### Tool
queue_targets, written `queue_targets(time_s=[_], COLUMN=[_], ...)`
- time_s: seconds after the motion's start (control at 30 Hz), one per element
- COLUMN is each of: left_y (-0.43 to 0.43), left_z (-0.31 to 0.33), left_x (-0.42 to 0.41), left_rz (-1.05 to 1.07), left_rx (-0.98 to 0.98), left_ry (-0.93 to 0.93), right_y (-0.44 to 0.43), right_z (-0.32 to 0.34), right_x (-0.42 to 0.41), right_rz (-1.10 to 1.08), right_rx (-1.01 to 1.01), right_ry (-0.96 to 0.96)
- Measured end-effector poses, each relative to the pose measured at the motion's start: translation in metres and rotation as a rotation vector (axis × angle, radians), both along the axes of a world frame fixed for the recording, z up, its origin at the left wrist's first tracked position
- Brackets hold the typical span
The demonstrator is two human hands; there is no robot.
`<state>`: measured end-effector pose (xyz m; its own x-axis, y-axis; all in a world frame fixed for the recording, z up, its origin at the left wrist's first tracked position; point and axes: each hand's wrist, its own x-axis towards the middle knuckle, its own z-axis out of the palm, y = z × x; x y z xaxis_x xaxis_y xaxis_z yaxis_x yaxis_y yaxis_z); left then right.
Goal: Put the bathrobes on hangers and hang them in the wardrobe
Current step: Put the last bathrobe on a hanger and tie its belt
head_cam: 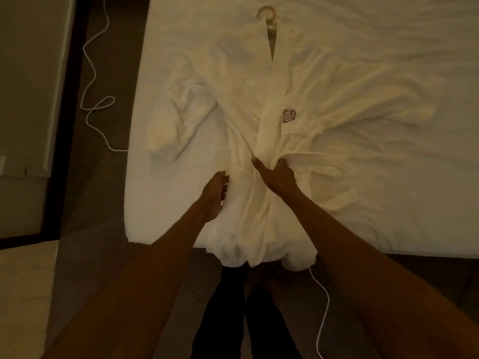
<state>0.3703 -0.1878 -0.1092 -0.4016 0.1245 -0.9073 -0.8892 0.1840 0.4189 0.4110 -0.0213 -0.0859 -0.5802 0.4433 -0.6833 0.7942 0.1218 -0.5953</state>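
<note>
A white bathrobe (248, 104) lies spread on the bed, front up, with a dark embroidered crest on its chest. A pale hanger (267, 15) sits inside its collar, the hook pointing to the far side of the bed. My right hand (276, 174) grips the bunched front of the robe at the waist, where the belt (318, 161) crosses. My left hand (213, 194) rests at the robe's left side with fingers curled at the fabric; whether it holds cloth is unclear. The robe's hem hangs over the near bed edge.
The bed (388, 60) with a rumpled white sheet fills the right and middle. A white cable (92, 81) snakes on the dark carpet to the left, and another cable (322, 307) hangs near my legs. A dark-framed panel (62, 125) stands at the left.
</note>
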Motion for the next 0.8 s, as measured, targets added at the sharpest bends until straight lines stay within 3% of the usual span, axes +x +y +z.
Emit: queue_targets(time_s=[0.13,0.27,0.37,0.47,0.57,0.8], left_y=[-0.010,-0.026,-0.034,-0.034,-0.015,0.056], left_z=[0.017,0.018,0.009,-0.006,-0.016,-0.022], left_x=[0.008,0.006,-0.006,-0.020,-0.034,-0.022], left_rz=[-0.049,-0.197,-0.229,-0.121,-0.103,-0.513], left_rx=[0.217,0.385,0.286,0.088,0.066,0.115], left_ry=[-0.175,-0.288,-0.148,0.058,0.143,0.110], right_y=[-0.014,-0.010,0.006,0.032,0.057,0.078], right_z=[0.007,0.001,-0.002,-0.001,-0.004,-0.006], right_x=[-0.032,-0.042,-0.040,-0.025,-0.002,0.024], right_rz=[0.053,0.290,0.323,0.294,0.276,0.224], right_rx=[-0.001,0.198,0.295,0.293,0.320,0.351], right_ry=[-0.109,-0.162,-0.117,-0.080,-0.065,-0.008])
